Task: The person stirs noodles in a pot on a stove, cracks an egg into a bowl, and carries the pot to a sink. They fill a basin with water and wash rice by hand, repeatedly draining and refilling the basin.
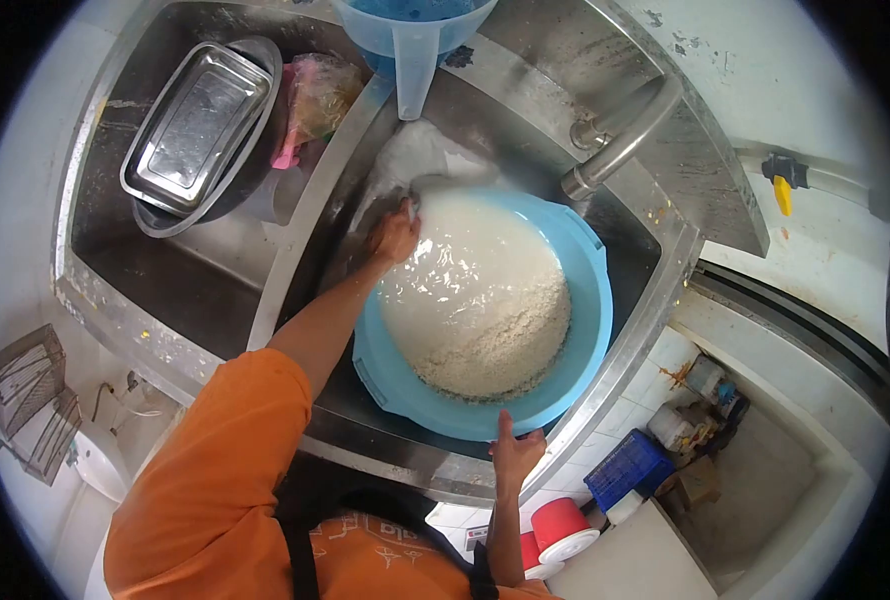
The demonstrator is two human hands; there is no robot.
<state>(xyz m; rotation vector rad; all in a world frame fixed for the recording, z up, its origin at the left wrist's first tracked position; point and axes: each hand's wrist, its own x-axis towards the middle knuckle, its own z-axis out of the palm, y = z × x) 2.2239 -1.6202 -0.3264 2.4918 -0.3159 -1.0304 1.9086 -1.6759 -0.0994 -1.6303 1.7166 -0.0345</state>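
A light blue plastic basin (590,290) sits tilted in the right sink bowl, with its far left side lower. Wet rice grains (505,345) are heaped toward its near right side, and cloudy white water (465,235) covers the rest. Whitish water runs over the far rim into the sink. At the left rim, my left hand (397,235) is closed on the basin's edge, its fingertips partly hidden. My right hand (518,455) grips the near rim, thumb on top and the other fingers curled below.
A bent metal faucet (630,140) reaches over the sink from the right. The left sink bowl holds metal trays (200,120) and a pink plastic bag (315,95). A translucent blue container with a handle (415,45) stands at the far edge. Red tubs (560,525) are below right.
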